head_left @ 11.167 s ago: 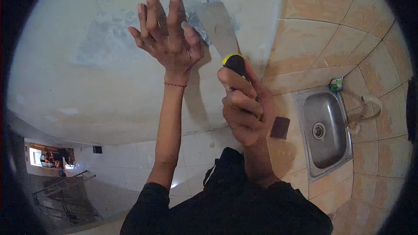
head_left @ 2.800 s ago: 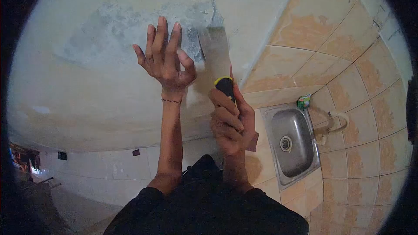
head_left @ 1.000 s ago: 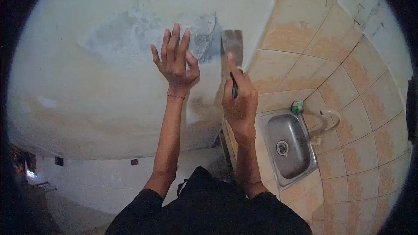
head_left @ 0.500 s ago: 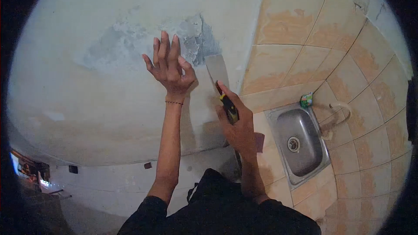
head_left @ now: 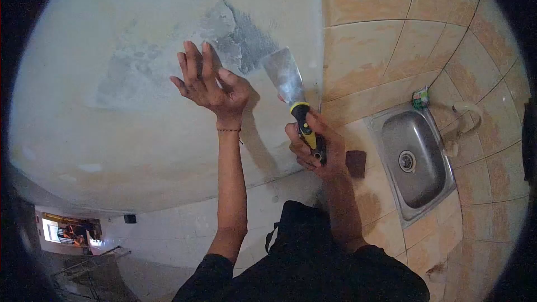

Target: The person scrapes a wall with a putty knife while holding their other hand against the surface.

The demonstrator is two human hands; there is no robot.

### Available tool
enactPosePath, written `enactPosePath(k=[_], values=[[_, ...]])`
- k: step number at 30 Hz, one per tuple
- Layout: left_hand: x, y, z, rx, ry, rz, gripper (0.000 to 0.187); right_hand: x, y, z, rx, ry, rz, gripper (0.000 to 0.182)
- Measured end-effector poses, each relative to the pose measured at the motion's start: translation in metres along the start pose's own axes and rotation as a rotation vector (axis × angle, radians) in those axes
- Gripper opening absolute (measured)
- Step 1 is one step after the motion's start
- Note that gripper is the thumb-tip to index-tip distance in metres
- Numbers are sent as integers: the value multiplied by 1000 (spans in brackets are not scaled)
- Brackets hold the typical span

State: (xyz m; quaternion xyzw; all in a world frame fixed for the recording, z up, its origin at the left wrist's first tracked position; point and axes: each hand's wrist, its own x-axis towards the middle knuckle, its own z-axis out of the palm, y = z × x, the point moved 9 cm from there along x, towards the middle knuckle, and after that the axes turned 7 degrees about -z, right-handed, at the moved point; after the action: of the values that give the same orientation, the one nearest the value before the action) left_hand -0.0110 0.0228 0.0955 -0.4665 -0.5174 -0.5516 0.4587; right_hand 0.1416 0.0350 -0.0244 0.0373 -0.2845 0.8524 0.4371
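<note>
My right hand (head_left: 321, 145) is wrapped round the black and yellow handle of a putty knife (head_left: 286, 75). The wide metal blade faces me, its edge near the lower right of a rough grey patch (head_left: 249, 39) where paint has come off the wall (head_left: 140, 151). Left of the knife, my left hand (head_left: 215, 86) lies spread against the wall with nothing in it, its fingertips by the peeling paint. Whether the blade touches the wall is hard to tell.
A steel sink (head_left: 417, 162) is set in the tiled counter on the right, with a green packet (head_left: 420, 98) at its top corner. A dark brown piece (head_left: 356, 164) lies on the counter. A metal rack (head_left: 92, 268) stands at the lower left.
The knife has turned so its blade shows broad side on, and it has shifted slightly right. The bare grey patch looks larger. The view has swung, moving the sink rightward.
</note>
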Motion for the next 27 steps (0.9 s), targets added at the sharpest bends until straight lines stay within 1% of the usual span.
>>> enactPosePath(k=[1, 4, 7, 10, 13, 16, 19, 22, 27], values=[[0, 0, 1, 12, -17, 4, 50, 1, -1, -2, -72, 30, 8, 33], [-2, 0, 2, 32, -41, 13, 48, 13, -6, 3, -149, -9, -29, 39], [-2, 1, 1, 35, -38, 13, 48, 22, -14, 0, -312, 180, -59, 41], [-2, -1, 2, 51, -50, 11, 48, 25, -7, -16, -282, 176, -37, 46], [-2, -1, 1, 24, -44, 3, 49, 22, 0, -16, 59, 90, -65, 54], [-1, 0, 0, 13, -30, -12, 49, 20, 2, 3, 481, -37, 21, 63], [-1, 1, 0, 20, -44, -8, 48, 15, -2, 17, 692, -72, 43, 59], [-1, -1, 0, 29, -41, -8, 48, 16, -5, 26, 749, -141, 17, 59], [-2, -3, 0, 14, -20, -14, 50, 22, -7, 36, 692, -111, -45, 57]])
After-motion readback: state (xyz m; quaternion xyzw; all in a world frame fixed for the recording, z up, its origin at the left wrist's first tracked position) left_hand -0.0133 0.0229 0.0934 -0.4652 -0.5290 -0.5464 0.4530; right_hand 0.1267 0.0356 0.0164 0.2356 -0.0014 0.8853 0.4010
